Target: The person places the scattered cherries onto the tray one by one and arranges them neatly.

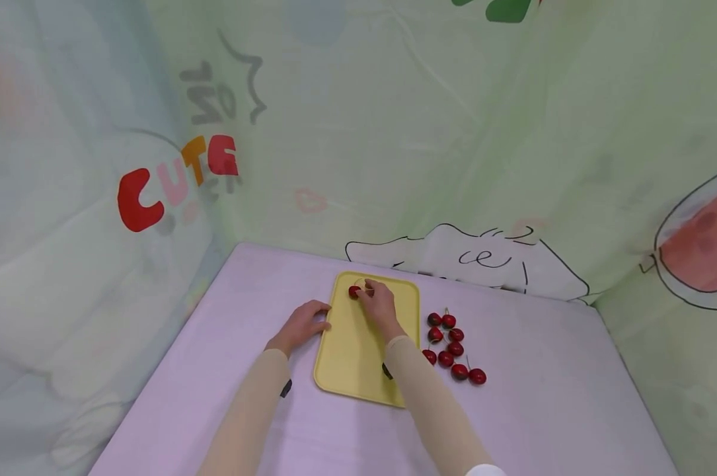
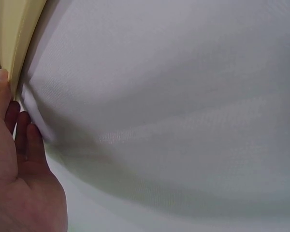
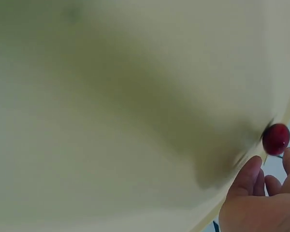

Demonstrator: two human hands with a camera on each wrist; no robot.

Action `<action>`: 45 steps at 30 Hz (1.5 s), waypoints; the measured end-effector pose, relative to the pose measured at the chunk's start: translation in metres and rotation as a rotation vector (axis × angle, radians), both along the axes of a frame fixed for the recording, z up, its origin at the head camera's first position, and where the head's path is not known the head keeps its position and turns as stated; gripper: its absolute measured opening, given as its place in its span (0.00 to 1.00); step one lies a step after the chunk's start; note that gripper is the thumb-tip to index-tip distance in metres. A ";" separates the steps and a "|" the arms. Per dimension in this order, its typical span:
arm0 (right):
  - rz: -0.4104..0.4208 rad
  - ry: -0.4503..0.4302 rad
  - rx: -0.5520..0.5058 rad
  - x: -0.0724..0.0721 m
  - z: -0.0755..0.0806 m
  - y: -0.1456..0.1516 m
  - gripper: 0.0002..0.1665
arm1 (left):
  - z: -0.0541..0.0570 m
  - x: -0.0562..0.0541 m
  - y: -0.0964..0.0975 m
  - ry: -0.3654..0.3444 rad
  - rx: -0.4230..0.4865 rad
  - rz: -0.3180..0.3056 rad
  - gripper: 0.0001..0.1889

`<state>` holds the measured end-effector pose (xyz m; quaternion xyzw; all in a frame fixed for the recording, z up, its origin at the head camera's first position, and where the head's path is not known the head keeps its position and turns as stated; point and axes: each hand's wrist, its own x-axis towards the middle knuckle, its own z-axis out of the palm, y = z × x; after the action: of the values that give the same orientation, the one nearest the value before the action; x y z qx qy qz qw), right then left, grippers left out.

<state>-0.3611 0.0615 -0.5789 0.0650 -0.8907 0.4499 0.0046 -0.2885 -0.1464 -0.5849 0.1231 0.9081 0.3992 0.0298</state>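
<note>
A yellow tray (image 1: 349,357) lies on the table, its long sides running away from me. My left hand (image 1: 301,325) is at its left rim, with thumb and fingertips touching the edge. In the left wrist view, the thumb (image 2: 0,89) overlaps the rim while the other fingers stay outside. Near the tray's far end sits one dark red cherry (image 1: 355,291). My right hand (image 1: 378,304) reaches over the tray beside that cherry. From the right wrist, the cherry (image 3: 276,139) shows by the thumb tip, with a gap between thumb and fingers.
Several red cherries (image 1: 456,348), some with stems, lie loosely grouped on the lilac tabletop (image 1: 542,396) right of the tray. My right forearm crosses the tray's near right part. A printed cloth backdrop (image 1: 364,132) rises behind the table and along its sides.
</note>
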 end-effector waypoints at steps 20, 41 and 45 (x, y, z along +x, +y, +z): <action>-0.120 0.027 -0.039 0.060 0.033 0.105 0.29 | -0.005 0.006 -0.002 -0.062 -0.002 0.027 0.23; -0.319 0.006 0.073 0.151 0.041 0.202 0.35 | 0.003 0.002 0.000 -0.068 0.000 0.035 0.23; -0.335 -0.062 0.100 0.162 0.036 0.215 0.33 | 0.005 0.001 0.001 -0.073 -0.002 0.027 0.23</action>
<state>-0.1993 0.2761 -0.5431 -0.0980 -0.9102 0.3995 0.0489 -0.2872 -0.1455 -0.5802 0.0962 0.9083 0.4029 0.0576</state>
